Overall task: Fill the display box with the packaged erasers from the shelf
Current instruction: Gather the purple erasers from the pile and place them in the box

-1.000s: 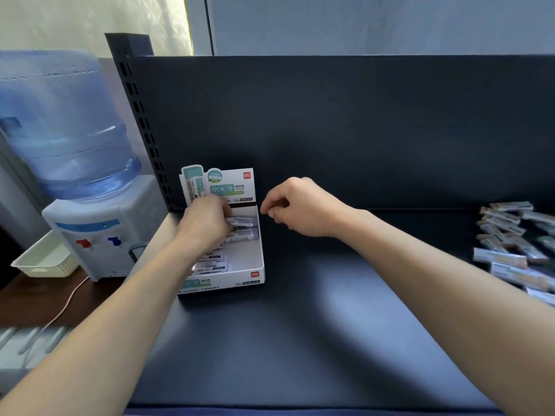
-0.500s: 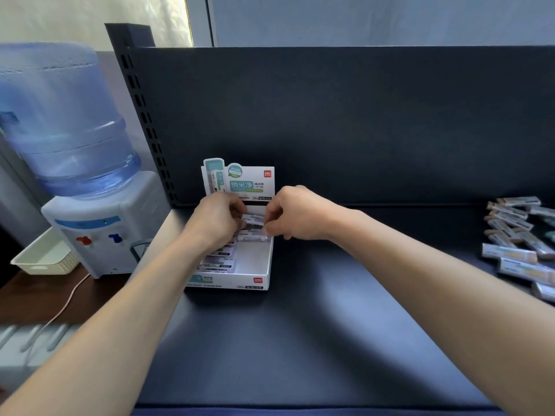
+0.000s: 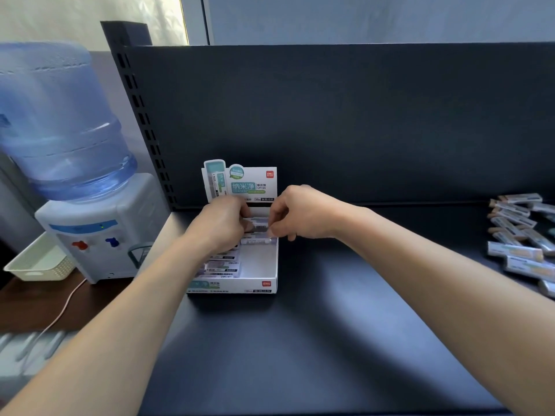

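The display box (image 3: 271,265) stands near the left rear corner of the shelf (image 3: 300,340), its printed header card (image 3: 253,183) upright against the dark back panel (image 3: 330,115). Over the rear part of the box, 1 packaged eraser (image 3: 259,225) is held level between 2 hands. The left hand (image 3: 222,226) pinches its left end and the right hand (image 3: 303,216) pinches its right end, each grip narrow and closed on the pack. Just below it a second eraser (image 3: 256,241) lies crosswise inside the box. A row of packs (image 3: 223,267) fills the box's left side, and the right side shows bare white floor. A heap of loose erasers (image 3: 519,235) lies at the shelf's right edge, well apart from the box. Beyond the shelf's left edge stands a water dispenser (image 3: 99,226) carrying a blue bottle (image 3: 60,130), with a cream basket (image 3: 39,262) beside it
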Available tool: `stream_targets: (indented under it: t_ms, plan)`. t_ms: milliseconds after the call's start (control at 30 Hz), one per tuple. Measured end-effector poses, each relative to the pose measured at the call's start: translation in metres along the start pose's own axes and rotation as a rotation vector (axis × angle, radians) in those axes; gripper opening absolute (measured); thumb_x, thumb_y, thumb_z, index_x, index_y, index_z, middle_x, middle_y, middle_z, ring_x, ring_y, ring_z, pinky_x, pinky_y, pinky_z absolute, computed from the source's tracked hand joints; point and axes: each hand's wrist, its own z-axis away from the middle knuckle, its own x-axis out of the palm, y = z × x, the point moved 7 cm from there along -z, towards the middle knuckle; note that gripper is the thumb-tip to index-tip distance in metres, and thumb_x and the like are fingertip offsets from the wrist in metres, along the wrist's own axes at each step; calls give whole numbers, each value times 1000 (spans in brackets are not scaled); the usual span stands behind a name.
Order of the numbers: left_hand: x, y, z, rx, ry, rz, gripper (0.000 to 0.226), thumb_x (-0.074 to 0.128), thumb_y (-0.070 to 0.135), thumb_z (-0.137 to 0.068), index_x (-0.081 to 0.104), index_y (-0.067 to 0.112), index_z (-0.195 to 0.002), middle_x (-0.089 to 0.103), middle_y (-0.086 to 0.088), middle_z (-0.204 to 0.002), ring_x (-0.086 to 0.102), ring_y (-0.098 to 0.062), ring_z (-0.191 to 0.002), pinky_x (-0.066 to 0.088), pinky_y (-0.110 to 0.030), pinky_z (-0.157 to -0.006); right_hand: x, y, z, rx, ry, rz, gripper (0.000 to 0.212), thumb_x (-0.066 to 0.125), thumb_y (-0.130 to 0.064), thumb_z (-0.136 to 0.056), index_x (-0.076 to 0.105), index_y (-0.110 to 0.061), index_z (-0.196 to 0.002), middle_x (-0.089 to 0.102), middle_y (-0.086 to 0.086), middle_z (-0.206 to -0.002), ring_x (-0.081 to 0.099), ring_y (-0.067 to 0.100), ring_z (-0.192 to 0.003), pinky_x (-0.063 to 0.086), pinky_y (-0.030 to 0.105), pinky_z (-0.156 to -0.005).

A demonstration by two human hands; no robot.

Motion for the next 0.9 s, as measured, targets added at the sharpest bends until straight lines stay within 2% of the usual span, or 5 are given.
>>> stream_targets:
  t_ms: [233,433,600,700,900]
  plan:
    - [-2,-3,1,-7,38,160,11,68,12,-82,66,14,-93,63,-2,-91,57,-18,-85,42,-27,-72,0,3,-2,14,0,-19,9,68,-18,-81,66,-16,-72,65,1,-69,61,11,-55,53,25,-65]
    - [-2,-7,0,-17,49,259,9,72,9,-78,68,13,-86,59,5,-69,52,-8,-62,40,-21,-55,0,2,-2,17,-6,-21,9,67,-16,-81,66,-17,-71,64,0,-67,60,10,-54,52,24,-65]
    - [0,-7,0,-24,59,242,13,67,6,-81,65,15,-90,58,4,-71,52,-9,-63,40,-20,-55,0,3,-2,13,-6,-16,8,68,-17,-81,66,-15,-73,66,4,-70,60,12,-56,53,26,-66]
    - [0,-6,0,-55,54,210,20,67,3,-77,64,17,-91,56,5,-73,55,-15,-70,42,-24,-59,0,3,-2,9,-8,-11,9,68,-18,-81,65,-16,-72,66,4,-71,61,12,-57,53,26,-66]
    - [-3,-9,3,-117,129,196,22,62,0,-70,56,17,-82,60,-2,-79,59,-25,-76,48,-30,-61,0,3,-2,11,-3,-2,15,67,-17,-81,62,-19,-67,67,5,-72,62,14,-57,53,26,-66]
